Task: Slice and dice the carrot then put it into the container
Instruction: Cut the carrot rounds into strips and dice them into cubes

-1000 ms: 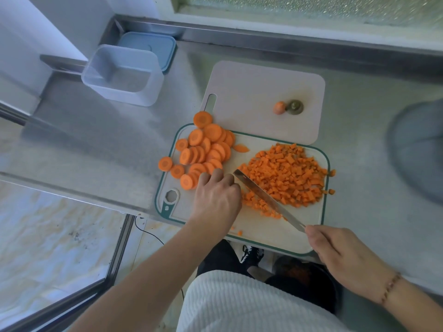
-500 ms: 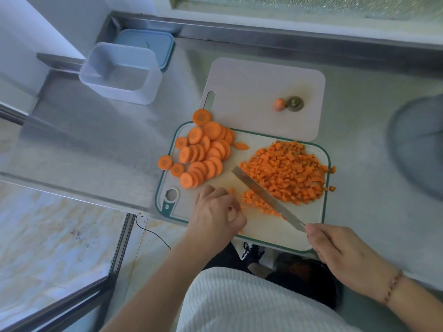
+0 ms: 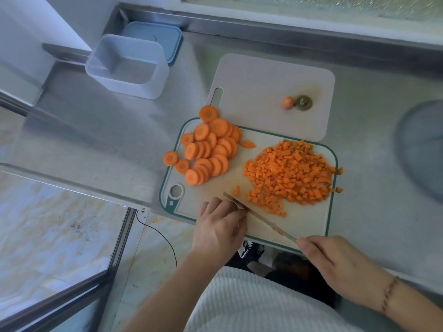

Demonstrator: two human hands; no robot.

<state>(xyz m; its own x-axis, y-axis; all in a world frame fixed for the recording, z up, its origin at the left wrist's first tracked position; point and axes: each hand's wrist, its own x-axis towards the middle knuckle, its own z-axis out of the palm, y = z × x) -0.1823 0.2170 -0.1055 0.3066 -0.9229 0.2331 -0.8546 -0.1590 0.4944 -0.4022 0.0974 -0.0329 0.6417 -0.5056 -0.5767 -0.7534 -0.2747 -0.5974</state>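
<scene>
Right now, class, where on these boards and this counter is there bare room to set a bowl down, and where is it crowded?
Free: the plain board left of the carrot end and stem cap; the steel counter between the container and the carrot slices.
Crowded: the green-rimmed board, with slices, diced carrot, knife and both hands, left, right.

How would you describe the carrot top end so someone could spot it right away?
Find the plain pale cutting board lying behind the green-rimmed board. Near its right side sits the carrot top end, a dull brownish-green disc, unlike the small orange carrot tip beside it.
</scene>
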